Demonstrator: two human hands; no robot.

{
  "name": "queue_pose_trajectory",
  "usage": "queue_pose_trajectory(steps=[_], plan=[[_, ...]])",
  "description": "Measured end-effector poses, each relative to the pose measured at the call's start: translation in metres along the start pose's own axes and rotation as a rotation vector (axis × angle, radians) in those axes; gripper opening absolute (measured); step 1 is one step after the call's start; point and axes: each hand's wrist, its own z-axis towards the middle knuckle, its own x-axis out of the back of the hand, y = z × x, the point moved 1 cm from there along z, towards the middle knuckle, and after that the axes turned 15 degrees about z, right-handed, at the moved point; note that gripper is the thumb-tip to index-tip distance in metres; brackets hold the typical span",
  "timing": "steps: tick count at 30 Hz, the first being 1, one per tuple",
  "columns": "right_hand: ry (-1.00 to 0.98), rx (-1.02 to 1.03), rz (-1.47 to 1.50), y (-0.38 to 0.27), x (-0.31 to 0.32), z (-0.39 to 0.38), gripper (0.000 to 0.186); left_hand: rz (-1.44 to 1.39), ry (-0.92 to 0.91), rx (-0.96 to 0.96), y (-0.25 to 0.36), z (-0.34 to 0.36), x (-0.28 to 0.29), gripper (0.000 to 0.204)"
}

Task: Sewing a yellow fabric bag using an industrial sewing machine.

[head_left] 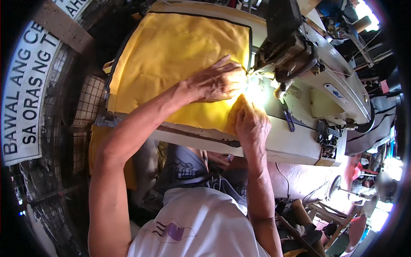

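A yellow fabric panel (171, 55) with dark binding on its far, left and upper right edges lies over the bed of a sewing machine (299, 55). On top of the panel, close to the needle area, my left hand (220, 81) has its fingers bent and closed at the right edge of the cloth. Just nearer to me, my right hand (253, 124) pinches that same edge by the front right corner. Lamp glare washes out the fingertips and the spot under the needle. Small dark thread snips (287, 115) lie on the machine bed to the right.
The pale machine table (274, 145) has its front edge between the cloth and my lap. A lettered white sign (30, 94) and a wire grid (87, 100) stand at the left. A stand fan (336, 186) and wooden pieces are at the lower right.
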Motion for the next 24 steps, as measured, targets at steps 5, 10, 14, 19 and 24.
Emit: queue_pose_trajectory(steps=[5,10,14,19,24], plan=[[0.053,-0.052,0.020,-0.011,0.008,-0.016,0.034,0.036,0.097,0.067,0.036,-0.004,0.013,0.029],[0.043,-0.307,0.101,-0.033,0.033,-0.065,0.041,0.024,-0.019,0.179,0.067,-0.036,0.027,0.039],[-0.021,-0.502,0.304,-0.034,0.036,-0.083,0.045,-0.115,-0.148,0.213,0.068,-0.039,0.033,0.055],[0.015,-0.524,0.416,-0.039,0.034,-0.087,0.047,-0.145,-0.116,0.125,0.069,-0.041,0.032,0.047],[0.033,-0.523,0.476,-0.037,0.029,-0.090,0.045,-0.130,-0.058,0.061,0.079,-0.040,0.037,0.035]])
